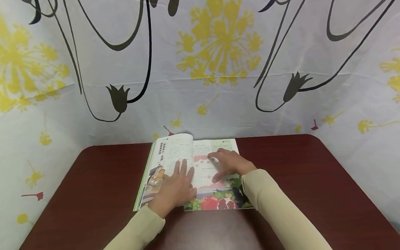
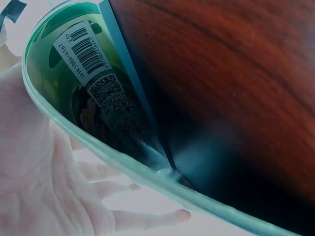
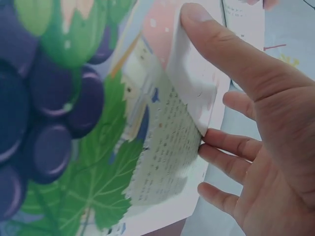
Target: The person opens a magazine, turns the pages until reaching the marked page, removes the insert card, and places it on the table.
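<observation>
An open magazine (image 1: 177, 151) lies on the table, its left side a thick curved stack of pages. My left hand (image 1: 177, 187) rests on the left page near the spine, fingers spread toward the top. In the left wrist view a green cover with a barcode (image 2: 88, 54) curves up in front of the palm. Over the right page (image 1: 203, 174) is my right hand (image 1: 230, 163), thumb and fingers spread apart, fingertips at the paper. The right wrist view shows its thumb (image 3: 221, 44) against the page and other fingers beside a fold. Printed fruit (image 1: 211, 202) fills the lower right page.
The dark red-brown table (image 1: 98, 200) extends on both sides of the magazine. Behind it and at the sides hangs a white cloth (image 1: 226, 112) with yellow flower prints and dark curling stems. Both forearms wear pale sleeves (image 1: 280, 204).
</observation>
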Demonstrator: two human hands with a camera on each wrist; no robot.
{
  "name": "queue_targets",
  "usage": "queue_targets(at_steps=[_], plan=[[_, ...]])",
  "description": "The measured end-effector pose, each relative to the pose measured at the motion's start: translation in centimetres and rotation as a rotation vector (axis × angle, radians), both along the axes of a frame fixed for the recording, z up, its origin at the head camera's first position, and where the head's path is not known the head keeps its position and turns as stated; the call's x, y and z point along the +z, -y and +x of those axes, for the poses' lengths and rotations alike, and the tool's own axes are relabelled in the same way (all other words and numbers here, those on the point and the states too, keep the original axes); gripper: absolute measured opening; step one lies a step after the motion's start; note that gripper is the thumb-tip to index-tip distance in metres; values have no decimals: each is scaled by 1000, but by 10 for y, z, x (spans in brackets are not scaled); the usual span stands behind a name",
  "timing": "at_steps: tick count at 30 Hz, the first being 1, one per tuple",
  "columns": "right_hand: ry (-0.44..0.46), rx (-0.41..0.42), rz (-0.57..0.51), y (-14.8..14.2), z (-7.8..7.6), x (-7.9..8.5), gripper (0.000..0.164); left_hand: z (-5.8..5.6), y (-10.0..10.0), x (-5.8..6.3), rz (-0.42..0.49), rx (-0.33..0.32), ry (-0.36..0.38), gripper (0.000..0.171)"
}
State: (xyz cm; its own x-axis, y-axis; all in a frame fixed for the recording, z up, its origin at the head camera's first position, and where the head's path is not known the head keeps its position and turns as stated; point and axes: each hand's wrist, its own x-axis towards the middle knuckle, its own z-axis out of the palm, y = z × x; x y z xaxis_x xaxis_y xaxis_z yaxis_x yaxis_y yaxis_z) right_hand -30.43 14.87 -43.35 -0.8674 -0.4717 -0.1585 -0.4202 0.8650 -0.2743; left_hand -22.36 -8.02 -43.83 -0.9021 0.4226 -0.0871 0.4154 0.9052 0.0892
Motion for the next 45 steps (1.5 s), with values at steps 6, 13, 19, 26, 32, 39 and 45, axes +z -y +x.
queue_targets(at_steps=[6, 13, 19, 26, 32, 39, 45], plan=[[-12, 6, 22, -1, -3, 3, 88, 2, 0, -2, 14, -3, -12, 70], [-29, 43, -76, -9, -5, 3, 83, 1, 0, -3, 0, -13, -34, 70], [-27, 88, -206, -12, -3, 5, 70, 1, 0, -1, -4, -3, -20, 69], [47, 65, -358, -14, -2, 2, 53, 1, 1, 1, 12, 6, -2, 69], [158, 39, -467, -20, -1, 2, 46, 3, 3, 2, 39, 13, 0, 68], [163, 83, -537, -26, 0, 7, 38, 4, 5, 4, 60, 12, 8, 67], [151, 67, -569, -34, 1, 12, 38, 3, 5, 3, 61, 11, 15, 67]])
